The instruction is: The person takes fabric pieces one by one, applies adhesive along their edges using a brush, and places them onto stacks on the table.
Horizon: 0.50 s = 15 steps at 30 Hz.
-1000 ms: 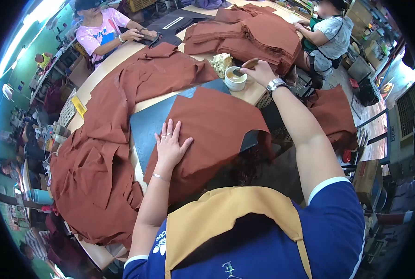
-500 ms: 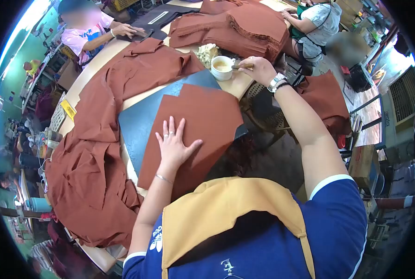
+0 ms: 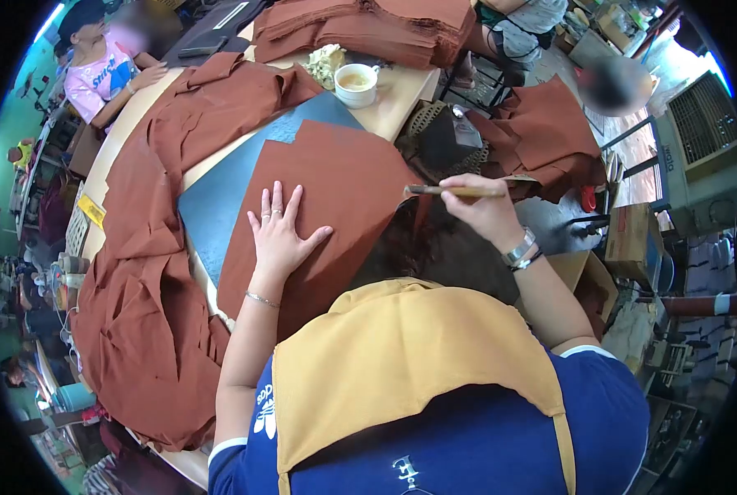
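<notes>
My left hand (image 3: 280,239) lies flat, fingers spread, on a reddish-brown cut piece of leather or cloth (image 3: 343,181). Beneath that piece is a dark blue board (image 3: 220,202), showing along its left and upper sides. My right hand (image 3: 485,213) is closed round the wooden handle of a small brush (image 3: 459,191). The brush points left, its tip at the right edge of the brown piece; whether it touches is hard to tell. Beyond the board stands a white cup (image 3: 356,95) with a pale yellowish liquid in it.
Crumpled brown material (image 3: 145,330) covers the table's left side. A tall stack of brown pieces (image 3: 360,29) is at the back, near a pale crumpled wad (image 3: 325,66). Two people are across the table. More brown pieces (image 3: 541,136) and a cardboard box (image 3: 632,243) are at the right.
My right hand has brought the brush from the cup down to the right edge of the brown piece. My left hand stays flat on the piece. The view has shifted a little.
</notes>
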Tool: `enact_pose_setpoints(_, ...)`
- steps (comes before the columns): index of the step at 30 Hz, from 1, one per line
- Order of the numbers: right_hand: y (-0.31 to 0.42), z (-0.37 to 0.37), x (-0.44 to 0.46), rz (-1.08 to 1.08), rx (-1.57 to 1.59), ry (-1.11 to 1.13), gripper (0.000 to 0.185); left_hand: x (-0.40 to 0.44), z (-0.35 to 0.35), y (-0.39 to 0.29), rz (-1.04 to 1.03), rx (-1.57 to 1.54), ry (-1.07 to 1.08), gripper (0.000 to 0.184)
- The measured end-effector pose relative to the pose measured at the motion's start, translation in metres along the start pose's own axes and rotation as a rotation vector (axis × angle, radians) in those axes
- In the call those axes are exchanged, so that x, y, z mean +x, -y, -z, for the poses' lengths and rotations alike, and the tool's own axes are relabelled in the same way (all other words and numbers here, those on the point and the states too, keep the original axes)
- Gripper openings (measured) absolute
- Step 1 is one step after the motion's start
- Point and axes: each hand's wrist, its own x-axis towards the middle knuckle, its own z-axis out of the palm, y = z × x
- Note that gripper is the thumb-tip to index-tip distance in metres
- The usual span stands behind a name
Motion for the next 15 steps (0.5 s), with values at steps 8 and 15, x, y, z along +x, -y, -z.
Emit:
enact_pose_setpoints(8,-0.007,-0.021,-0.004,0.297,-0.075,0.033,0.019,-0.002,-0.002,0.004,0.008,-0.005,0.009,0.095)
enact_pose_setpoints(15,0.000,-0.009,0.006,0.168,-0.023,-0.037,0.018,0.011,-0.003,0.007,-0.031,0.031,0.025,0.096)
